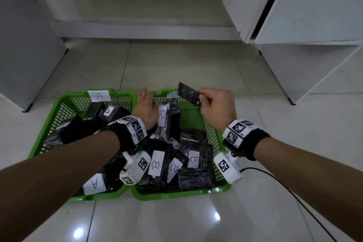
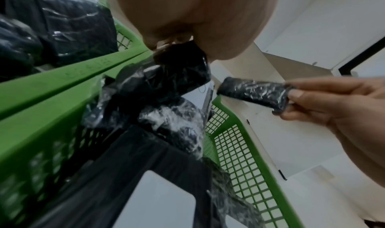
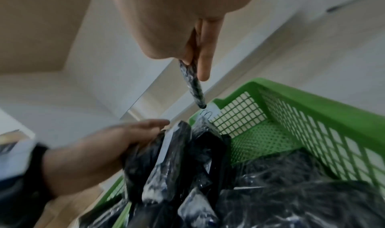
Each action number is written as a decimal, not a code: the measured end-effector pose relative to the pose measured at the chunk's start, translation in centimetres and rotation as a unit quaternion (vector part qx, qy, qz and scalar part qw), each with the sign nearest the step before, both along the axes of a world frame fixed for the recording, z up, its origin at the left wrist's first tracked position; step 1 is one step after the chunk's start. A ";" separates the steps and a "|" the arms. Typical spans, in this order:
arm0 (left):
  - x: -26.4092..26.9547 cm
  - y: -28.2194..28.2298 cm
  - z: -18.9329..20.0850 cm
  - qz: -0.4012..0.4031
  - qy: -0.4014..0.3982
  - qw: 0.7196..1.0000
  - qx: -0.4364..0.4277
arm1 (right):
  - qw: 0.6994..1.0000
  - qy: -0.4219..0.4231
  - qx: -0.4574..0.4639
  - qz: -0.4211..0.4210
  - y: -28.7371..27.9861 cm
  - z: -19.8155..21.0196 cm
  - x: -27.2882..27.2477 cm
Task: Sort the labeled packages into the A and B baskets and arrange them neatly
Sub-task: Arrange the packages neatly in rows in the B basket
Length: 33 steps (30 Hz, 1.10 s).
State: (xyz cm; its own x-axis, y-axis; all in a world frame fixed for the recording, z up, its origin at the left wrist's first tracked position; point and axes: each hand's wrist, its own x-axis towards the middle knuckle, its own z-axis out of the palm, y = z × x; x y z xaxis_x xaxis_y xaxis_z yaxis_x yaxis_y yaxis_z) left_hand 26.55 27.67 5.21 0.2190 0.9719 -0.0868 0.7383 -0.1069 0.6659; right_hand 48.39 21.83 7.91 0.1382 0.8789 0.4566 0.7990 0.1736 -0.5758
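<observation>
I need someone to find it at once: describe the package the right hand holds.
Start at the right-hand green basket, tagged B. Above its far rim, the right hand pinches a slim black plastic-wrapped package. Unlike the packages lying in the baskets, it is up in the air and shows no white label.

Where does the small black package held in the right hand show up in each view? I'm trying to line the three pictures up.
Head: the black package is above the B basket's far end, upper centre.
Left wrist: at centre right, pinched from the right.
Right wrist: edge-on, upper centre, hanging below the fingers.
Shared landmark: the B basket's green mesh wall.
</observation>
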 end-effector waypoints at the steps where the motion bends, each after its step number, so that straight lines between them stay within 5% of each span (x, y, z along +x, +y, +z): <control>1: 0.2 0.0 0.4 0.008 -0.011 1.000 -0.008 | 0.999 -0.010 0.020 0.029 -0.2 0.2 -0.9; 7: 0.8 0.1 1.1 -0.057 -0.029 0.998 -0.002 | 0.987 -0.012 0.010 0.162 -1.4 -1.3 -4.1; 10: 0.8 0.4 0.8 -0.056 -0.028 0.998 -0.006 | 0.959 0.140 -0.155 0.192 -1.7 -2.0 -2.5; 12: 1.0 0.5 1.0 -0.058 -0.027 0.998 0.007 | 0.946 0.156 -0.224 0.176 -1.3 -2.4 -1.2; 14: 1.3 0.5 1.1 -0.058 -0.006 0.998 0.004 | 0.947 0.010 -0.278 0.160 -0.9 -2.7 -0.3; 17: 1.4 0.4 0.0 -0.086 0.090 0.992 -0.001 | 0.838 -0.212 -0.466 0.187 -1.5 -3.1 -0.6; 19: 1.2 0.3 -0.6 -0.080 0.111 0.991 -0.007 | 0.778 -0.264 -0.530 0.208 -2.3 -3.4 -1.0; 21: 1.1 0.0 -0.3 -0.065 0.122 0.990 -0.020 | 0.779 -0.241 -0.537 0.216 -2.5 -3.3 -1.0; 26: 1.2 0.0 0.3 -0.068 0.153 0.986 -0.008 | 0.795 -0.036 -0.579 0.176 -1.2 0.0 1.1; 33: 1.4 0.0 0.2 -0.065 0.162 0.985 0.014 | 0.877 0.152 -0.450 0.066 0.7 2.8 4.1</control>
State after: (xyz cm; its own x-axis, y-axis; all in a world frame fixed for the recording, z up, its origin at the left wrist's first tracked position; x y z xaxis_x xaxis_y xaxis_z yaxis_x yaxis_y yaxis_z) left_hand 27.92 27.69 5.39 0.3064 0.9406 -0.1465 0.8905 -0.2288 0.3933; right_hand 52.53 22.52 10.70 0.0029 0.8818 -0.4717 0.5920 -0.3816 -0.7098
